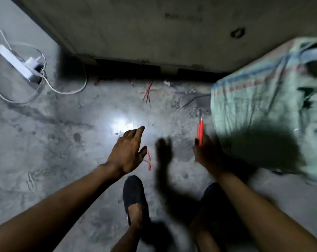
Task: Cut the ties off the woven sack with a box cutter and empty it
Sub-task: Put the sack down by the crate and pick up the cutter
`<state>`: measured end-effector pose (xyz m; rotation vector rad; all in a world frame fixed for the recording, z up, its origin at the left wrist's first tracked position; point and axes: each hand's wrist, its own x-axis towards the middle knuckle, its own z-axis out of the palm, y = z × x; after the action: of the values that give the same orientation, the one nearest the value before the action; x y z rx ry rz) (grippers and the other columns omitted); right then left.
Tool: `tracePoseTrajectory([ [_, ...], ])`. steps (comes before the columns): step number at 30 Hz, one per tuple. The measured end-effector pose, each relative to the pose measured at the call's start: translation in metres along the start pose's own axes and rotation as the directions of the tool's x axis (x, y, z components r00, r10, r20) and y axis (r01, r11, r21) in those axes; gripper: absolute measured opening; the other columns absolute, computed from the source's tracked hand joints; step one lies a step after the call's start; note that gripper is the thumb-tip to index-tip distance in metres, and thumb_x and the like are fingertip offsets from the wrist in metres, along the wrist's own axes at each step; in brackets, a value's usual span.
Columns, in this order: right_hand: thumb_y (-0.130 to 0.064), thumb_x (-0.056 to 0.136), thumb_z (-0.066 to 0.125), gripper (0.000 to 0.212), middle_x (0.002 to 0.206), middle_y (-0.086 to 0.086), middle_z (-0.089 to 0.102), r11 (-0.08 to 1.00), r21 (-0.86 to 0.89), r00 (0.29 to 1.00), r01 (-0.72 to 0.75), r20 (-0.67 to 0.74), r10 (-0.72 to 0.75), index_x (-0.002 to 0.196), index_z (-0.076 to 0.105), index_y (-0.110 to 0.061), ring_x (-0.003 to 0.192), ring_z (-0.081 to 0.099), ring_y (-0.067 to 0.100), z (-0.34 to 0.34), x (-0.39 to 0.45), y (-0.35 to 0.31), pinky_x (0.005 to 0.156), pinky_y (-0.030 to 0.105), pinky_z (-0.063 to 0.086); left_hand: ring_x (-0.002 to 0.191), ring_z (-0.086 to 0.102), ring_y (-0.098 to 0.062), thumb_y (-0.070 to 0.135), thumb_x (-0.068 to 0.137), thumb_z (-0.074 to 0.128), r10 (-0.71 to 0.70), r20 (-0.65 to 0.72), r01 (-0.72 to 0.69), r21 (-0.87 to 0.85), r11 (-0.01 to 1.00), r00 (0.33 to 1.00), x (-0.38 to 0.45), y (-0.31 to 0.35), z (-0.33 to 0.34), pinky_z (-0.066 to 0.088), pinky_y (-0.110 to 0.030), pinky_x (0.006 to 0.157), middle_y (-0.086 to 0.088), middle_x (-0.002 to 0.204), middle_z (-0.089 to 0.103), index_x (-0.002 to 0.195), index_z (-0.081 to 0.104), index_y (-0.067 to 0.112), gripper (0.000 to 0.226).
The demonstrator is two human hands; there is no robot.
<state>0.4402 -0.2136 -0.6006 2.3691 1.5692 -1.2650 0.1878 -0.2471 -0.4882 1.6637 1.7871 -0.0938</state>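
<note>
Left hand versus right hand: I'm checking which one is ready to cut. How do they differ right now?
The left hand is open, fingers stretched out over the floor, holding nothing; the right hand grips the orange box cutter with its blade pointing away. The left hand hangs beside a red tie lying on the floor; the right hand is next to the woven sack. Both are bare.
</note>
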Motion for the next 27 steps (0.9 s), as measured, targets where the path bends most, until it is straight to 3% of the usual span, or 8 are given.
tracePoseTrajectory([
  [3, -0.03, 0.081, 0.052, 0.036, 0.092, 0.011, 0.064, 0.964, 0.264, 0.998, 0.026, 0.044, -0.04, 0.115, 0.047, -0.022, 0.079, 0.063, 0.031, -0.093, -0.084, -0.079, 0.076, 0.041, 0.053, 0.133, 0.037, -0.031, 0.025, 0.093, 0.051, 0.078, -0.135, -0.084, -0.038, 0.996, 0.988, -0.044, 0.053, -0.118, 0.033, -0.036, 0.104, -0.014, 0.145, 0.043, 0.146, 0.027, 0.01, 0.06],
  [5, -0.006, 0.086, 0.051, 0.019, 0.085, 0.006, 0.058, 0.893, 0.434, 0.991, 0.12, 0.0, -0.133, 0.104, 0.05, -0.013, 0.073, 0.056, 0.024, -0.152, -0.148, -0.133, 0.069, 0.034, 0.05, 0.13, 0.041, -0.034, 0.022, 0.091, 0.054, 0.161, -0.234, -0.168, -0.008, 0.986, 0.959, -0.076, 0.081, -0.19, 0.035, -0.038, 0.103, -0.017, 0.141, 0.047, 0.143, 0.033, 0.006, 0.058],
  [9, 0.01, 0.084, 0.038, 0.031, 0.077, 0.002, 0.051, 0.76, 0.597, 0.965, 0.259, -0.133, -0.224, 0.087, 0.051, -0.018, 0.064, 0.049, 0.016, -0.26, -0.256, -0.225, 0.063, 0.026, 0.042, 0.123, 0.052, -0.039, 0.025, 0.081, 0.056, 0.394, -0.333, -0.341, 0.208, 0.917, 0.857, -0.141, 0.125, -0.321, 0.044, -0.044, 0.099, -0.022, 0.131, 0.057, 0.133, 0.047, -0.001, 0.059],
  [12, 0.005, 0.085, 0.041, 0.031, 0.075, 0.001, 0.053, 0.705, 0.584, 0.915, 0.402, -0.261, -0.307, 0.087, 0.053, -0.023, 0.063, 0.053, 0.016, -0.326, -0.312, -0.277, 0.065, 0.03, 0.045, 0.119, 0.056, -0.037, 0.025, 0.079, 0.058, 0.481, -0.4, -0.397, 0.276, 0.875, 0.78, -0.173, 0.149, -0.391, 0.047, -0.042, 0.096, -0.02, 0.127, 0.06, 0.131, 0.049, -0.001, 0.058],
  [15, 0.001, 0.087, 0.044, 0.024, 0.075, -0.002, 0.054, 0.663, 0.54, 0.852, 0.518, -0.392, -0.347, 0.087, 0.052, -0.021, 0.061, 0.055, 0.015, -0.38, -0.337, -0.32, 0.064, 0.03, 0.048, 0.115, 0.059, -0.034, 0.036, 0.078, 0.044, 0.502, -0.474, -0.429, 0.262, 0.865, 0.723, -0.187, 0.164, -0.439, 0.05, -0.038, 0.094, -0.019, 0.125, 0.061, 0.133, 0.047, -0.001, 0.067],
  [18, -0.003, 0.088, 0.05, 0.012, 0.073, -0.001, 0.053, 0.655, 0.485, 0.809, 0.58, -0.438, -0.392, 0.092, 0.051, -0.014, 0.056, 0.057, 0.014, -0.425, -0.337, -0.352, 0.06, 0.031, 0.048, 0.122, 0.052, -0.031, 0.044, 0.078, 0.039, 0.489, -0.53, -0.439, 0.228, 0.869, 0.693, -0.181, 0.173, -0.476, 0.036, -0.03, 0.1, -0.016, 0.133, 0.055, 0.142, 0.037, 0.002, 0.077],
  [22, -0.007, 0.084, 0.061, 0.014, 0.072, 0.007, 0.056, 0.687, 0.398, 0.781, 0.608, -0.459, -0.424, 0.079, 0.049, -0.01, 0.059, 0.064, 0.019, -0.467, -0.308, -0.378, 0.062, 0.037, 0.052, 0.125, 0.051, -0.031, 0.049, 0.077, 0.034, 0.414, -0.591, -0.374, 0.196, 0.906, 0.693, -0.149, 0.18, -0.51, 0.042, -0.039, 0.099, -0.016, 0.136, 0.054, 0.142, 0.037, 0.002, 0.081],
  [27, -0.017, 0.07, 0.073, 0.022, 0.079, 0.016, 0.07, 0.781, 0.323, 0.821, 0.535, -0.415, -0.391, 0.08, 0.057, -0.006, 0.074, 0.069, 0.033, -0.491, -0.236, -0.413, 0.07, 0.048, 0.057, 0.136, 0.038, -0.025, 0.041, 0.088, 0.049, 0.32, -0.578, -0.274, 0.169, 0.947, 0.75, -0.083, 0.184, -0.539, 0.031, -0.032, 0.108, -0.011, 0.148, 0.042, 0.147, 0.028, 0.005, 0.071],
])
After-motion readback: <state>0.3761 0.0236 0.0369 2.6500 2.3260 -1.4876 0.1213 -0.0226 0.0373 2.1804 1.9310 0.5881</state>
